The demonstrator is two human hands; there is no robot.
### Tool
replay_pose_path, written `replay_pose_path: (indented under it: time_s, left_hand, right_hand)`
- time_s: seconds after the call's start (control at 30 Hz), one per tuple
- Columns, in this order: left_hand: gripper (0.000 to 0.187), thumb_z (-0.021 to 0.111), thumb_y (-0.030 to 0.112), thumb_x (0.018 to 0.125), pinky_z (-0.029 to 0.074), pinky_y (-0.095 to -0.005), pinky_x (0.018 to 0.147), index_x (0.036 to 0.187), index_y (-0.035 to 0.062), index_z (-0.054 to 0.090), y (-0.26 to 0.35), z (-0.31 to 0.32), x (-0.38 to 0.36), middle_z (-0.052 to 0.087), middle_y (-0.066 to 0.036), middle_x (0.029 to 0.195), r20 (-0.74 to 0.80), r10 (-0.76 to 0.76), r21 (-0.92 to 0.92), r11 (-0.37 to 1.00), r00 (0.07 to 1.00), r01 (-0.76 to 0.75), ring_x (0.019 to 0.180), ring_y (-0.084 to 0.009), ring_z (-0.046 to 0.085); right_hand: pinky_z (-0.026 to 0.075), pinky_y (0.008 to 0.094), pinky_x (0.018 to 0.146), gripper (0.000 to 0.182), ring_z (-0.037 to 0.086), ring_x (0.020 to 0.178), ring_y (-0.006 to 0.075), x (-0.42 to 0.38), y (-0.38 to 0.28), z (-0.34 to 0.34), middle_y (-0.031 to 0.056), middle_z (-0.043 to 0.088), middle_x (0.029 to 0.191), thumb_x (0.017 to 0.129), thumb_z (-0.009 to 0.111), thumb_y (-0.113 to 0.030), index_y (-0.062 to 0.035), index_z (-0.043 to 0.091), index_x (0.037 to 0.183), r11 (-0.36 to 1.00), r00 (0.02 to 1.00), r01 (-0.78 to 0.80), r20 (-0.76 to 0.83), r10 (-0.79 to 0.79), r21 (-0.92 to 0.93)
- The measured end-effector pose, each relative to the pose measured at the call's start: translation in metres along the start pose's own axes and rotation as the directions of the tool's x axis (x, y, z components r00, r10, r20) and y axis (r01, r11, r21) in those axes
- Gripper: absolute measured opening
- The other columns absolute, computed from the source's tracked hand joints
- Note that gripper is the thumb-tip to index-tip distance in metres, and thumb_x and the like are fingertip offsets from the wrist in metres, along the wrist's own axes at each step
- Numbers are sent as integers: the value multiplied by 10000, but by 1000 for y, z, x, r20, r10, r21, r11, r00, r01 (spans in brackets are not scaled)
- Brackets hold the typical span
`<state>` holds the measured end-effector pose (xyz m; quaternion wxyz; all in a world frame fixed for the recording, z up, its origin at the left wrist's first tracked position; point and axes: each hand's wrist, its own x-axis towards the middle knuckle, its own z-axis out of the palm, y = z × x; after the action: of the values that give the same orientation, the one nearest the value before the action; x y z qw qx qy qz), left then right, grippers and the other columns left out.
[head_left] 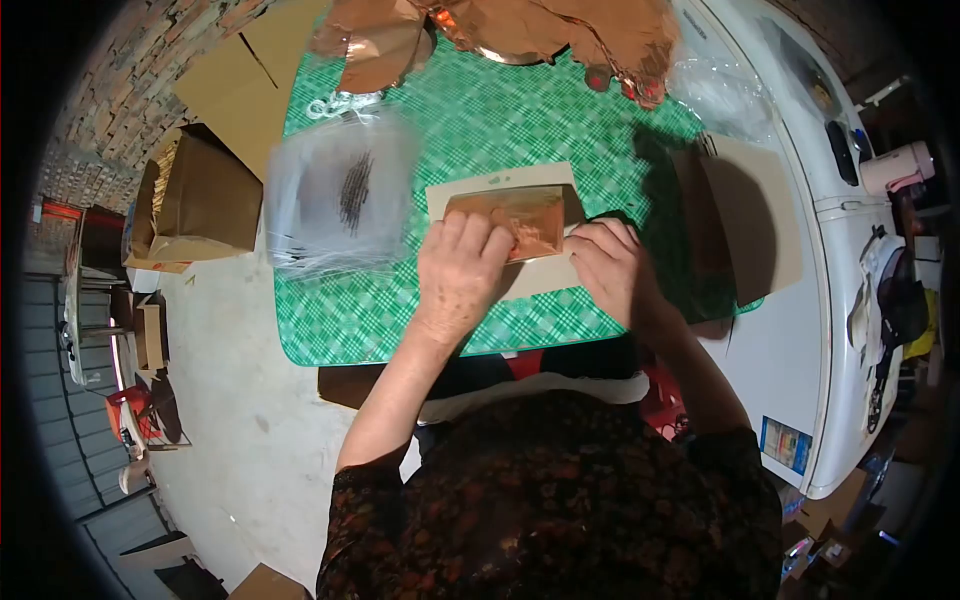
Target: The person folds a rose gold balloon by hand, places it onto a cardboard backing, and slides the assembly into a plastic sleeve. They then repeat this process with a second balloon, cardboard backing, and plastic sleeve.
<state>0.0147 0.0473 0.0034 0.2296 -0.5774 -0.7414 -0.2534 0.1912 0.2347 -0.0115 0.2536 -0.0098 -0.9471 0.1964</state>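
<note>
A copper-coloured sheet (535, 217) lies on a pale cardboard piece (548, 276) near the front of the green checked tabletop (480, 130). On its left part rests my left hand (463, 262), fingers curled down against the sheet. My right hand (610, 268) is at the sheet's right edge, fingers bent together; what its fingertips hold, if anything, is too small to tell. To the left of both hands sits a stack of clear plastic bags (340, 195) with a dark patch in the middle.
Crumpled copper foil (540, 30) covers the table's far edge. Clear plastic (720, 95) lies at the far right, with cardboard sheets (755, 215) below it. A white refrigerator (790, 340) stands to the right, and an open cardboard box (205, 200) is on the left.
</note>
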Motion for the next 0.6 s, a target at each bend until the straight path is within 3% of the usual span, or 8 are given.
replay_pose_path:
  time_s: [0.23,0.33,0.43,0.47,0.6]
  left_hand:
    - [242,780,136,774,503,-409,722,970,91,646,23,20,-22,574,-69,932,163,-19,31,999,987,14,863,-266,596]
    - [209,737,155,803,496,-393,716,974,98,633,24,21,-19,568,-60,922,139,-23,45,999,990,17,856,-249,593]
    - [186,720,163,820,487,-386,708,967,104,623,25,23,-19,561,-55,913,141,-25,64,998,990,16,845,-240,589]
    - [187,722,164,822,487,-386,707,970,105,623,25,24,-19,562,-55,913,151,-26,73,997,988,15,844,-240,589]
    - [204,738,166,823,484,-386,702,980,104,625,29,26,-15,564,-53,913,120,-43,43,998,992,38,844,-241,593]
  right_hand:
    - [507,496,1011,477,611,1182,364,-17,-1,15,135,639,1287,773,819,-11,-46,640,1214,980,980,-174,-83,183,99]
    - [493,502,1053,562,576,1297,362,-12,-18,9,139,594,1399,752,856,-66,-83,661,1280,987,981,-148,-120,155,67]
    - [473,524,1085,590,536,1387,340,-5,-22,10,125,589,1437,778,840,-97,-119,673,1343,978,999,5,-39,-13,-207]
    - [442,529,1127,520,509,1443,307,-5,-21,16,118,590,1472,845,788,-131,-103,684,1354,971,999,28,-31,-37,-239]
    - [387,542,1201,386,511,1467,282,2,-22,23,109,633,1457,930,681,-147,-40,701,1301,940,998,57,36,-48,-337]
